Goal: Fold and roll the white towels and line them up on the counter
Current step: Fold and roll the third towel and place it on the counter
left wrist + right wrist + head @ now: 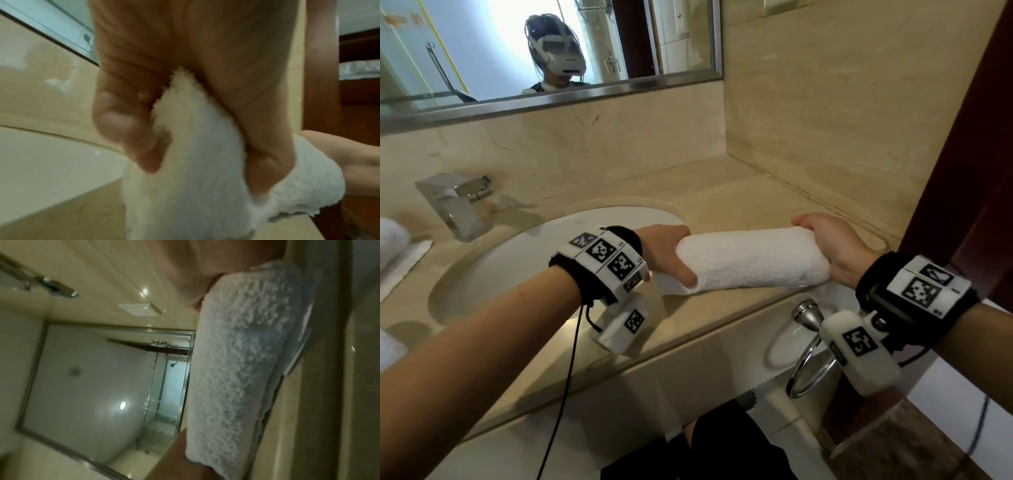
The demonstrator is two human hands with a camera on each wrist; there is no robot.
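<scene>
A rolled white towel (750, 262) lies crosswise on the beige counter (722, 202), just right of the sink. My left hand (667, 251) grips its left end, thumb on the near side and fingers over the top. In the left wrist view the towel (195, 162) runs between thumb and fingers. My right hand (828, 246) wraps round the right end. The right wrist view shows the towel (236, 361) lengthwise with a loose flat edge under it on the counter. More white towel (392, 245) sits at the far left edge, only partly in view.
A white sink basin (517, 260) and a chrome faucet (455, 205) lie to the left. A mirror (517, 51) hangs above the backsplash. A side wall (842, 120) closes the counter on the right. A chrome towel ring (808, 356) hangs below the counter's front edge.
</scene>
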